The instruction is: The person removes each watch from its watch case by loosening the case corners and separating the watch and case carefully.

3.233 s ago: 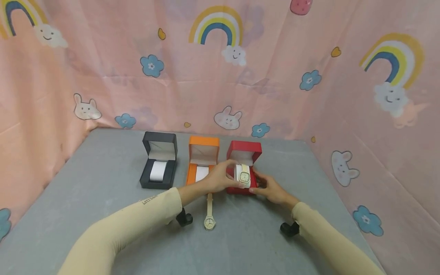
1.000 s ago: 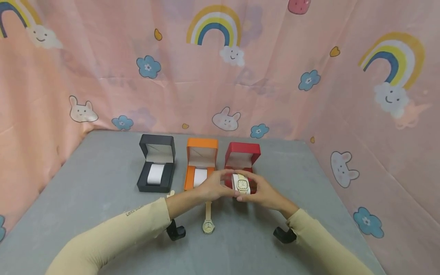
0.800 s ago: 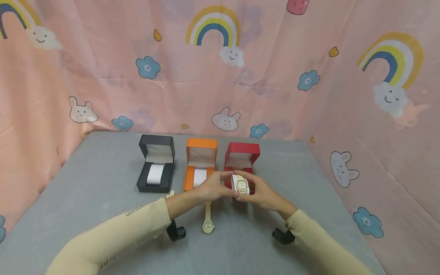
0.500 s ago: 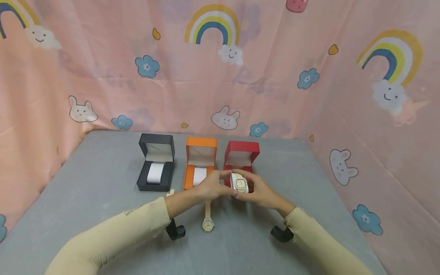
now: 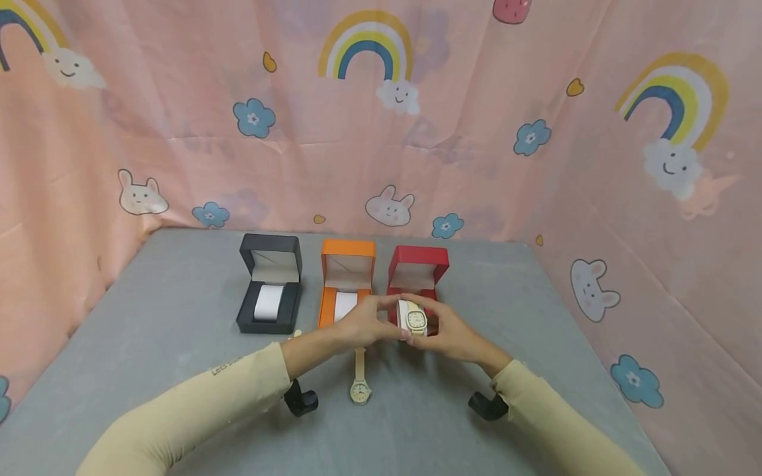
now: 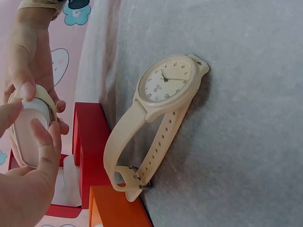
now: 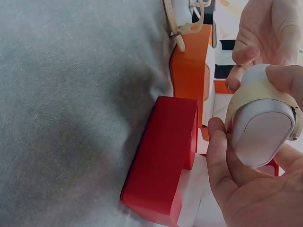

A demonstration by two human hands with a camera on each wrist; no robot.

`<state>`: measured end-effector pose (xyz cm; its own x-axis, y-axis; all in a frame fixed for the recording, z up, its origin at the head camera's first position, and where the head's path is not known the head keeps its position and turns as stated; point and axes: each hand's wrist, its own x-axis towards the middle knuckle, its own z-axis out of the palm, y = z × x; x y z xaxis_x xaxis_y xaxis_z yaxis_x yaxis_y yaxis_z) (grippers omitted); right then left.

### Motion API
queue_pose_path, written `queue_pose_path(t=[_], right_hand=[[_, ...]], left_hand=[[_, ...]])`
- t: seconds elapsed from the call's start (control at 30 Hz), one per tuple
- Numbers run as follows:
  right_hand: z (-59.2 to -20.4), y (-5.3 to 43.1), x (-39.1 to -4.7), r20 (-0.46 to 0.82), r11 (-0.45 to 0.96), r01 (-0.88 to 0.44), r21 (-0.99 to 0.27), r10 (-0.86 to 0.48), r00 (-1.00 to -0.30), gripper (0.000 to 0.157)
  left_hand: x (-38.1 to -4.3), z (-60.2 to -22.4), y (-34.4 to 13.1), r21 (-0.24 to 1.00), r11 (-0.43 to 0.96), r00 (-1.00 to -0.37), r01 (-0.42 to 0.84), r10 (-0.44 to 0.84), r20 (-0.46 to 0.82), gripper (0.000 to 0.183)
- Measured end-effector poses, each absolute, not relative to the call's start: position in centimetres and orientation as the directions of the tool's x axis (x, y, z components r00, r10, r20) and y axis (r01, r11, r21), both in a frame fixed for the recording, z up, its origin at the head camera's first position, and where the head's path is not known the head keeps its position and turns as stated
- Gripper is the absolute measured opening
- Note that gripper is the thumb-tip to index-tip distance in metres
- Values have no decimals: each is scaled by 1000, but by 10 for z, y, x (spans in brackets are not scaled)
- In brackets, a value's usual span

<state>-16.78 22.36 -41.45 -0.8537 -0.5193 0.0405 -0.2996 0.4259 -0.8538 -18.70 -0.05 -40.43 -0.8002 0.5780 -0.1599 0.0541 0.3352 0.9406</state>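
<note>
Both hands hold a white watch cushion (image 7: 265, 135) in front of the open red watch box (image 5: 419, 255). A cream-strapped wristwatch (image 5: 417, 320) with a squarish dial is wrapped round the cushion. My left hand (image 5: 365, 322) grips the cushion's left side, fingers over the top and thumb below. My right hand (image 5: 454, 332) grips it from the right in the same way. In the right wrist view the strap (image 7: 258, 94) circles the cushion beside its flat end. Close by on the table lies a second cream wristwatch (image 6: 165, 82), round-faced, its strap buckled in a loop.
Left of the red box stand an open orange watch box (image 5: 348, 248) and an open black watch box (image 5: 270, 244), each with a white cushion inside. A piece of cream strap (image 5: 296, 334) shows behind the left forearm. A pink printed curtain (image 5: 297, 172) hangs behind the grey table.
Since 3.2 seconds ago, the cushion with its watch has come out of the red box towards me. My right hand has moved from the box's side onto the cushion. Lately little moves.
</note>
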Motion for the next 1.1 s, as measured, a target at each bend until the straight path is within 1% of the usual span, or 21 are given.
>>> queue_pose_path(t=[0.23, 0.33, 0.57, 0.7, 0.83, 1.1], right_hand=[[-414, 224, -169, 62, 385, -317, -867, -549, -834, 71], [-414, 225, -171, 59, 366, -307, -878, -555, -830, 72], [-413, 226, -173, 8, 343, -229, -911, -540, -841, 74], [-413, 227, -174, 12, 303, -206, -930, -537, -843, 69], [-414, 229, -175, 33, 282, -211, -936, -527, -850, 63], [-412, 229, -172, 36, 300, -210, -931, -496, -868, 65]], left_hand=[[-187, -405, -4, 956, 292, -780, 17, 602, -170, 81], [-189, -405, -4, 960, 280, -769, 22, 618, -163, 82], [-191, -401, -6, 957, 285, -763, 47, 628, -150, 82], [-192, -402, -6, 961, 271, -762, 48, 633, -140, 79], [-193, -404, -4, 962, 268, -769, 56, 626, -129, 78], [-191, -405, -2, 960, 277, -797, 34, 587, -141, 78]])
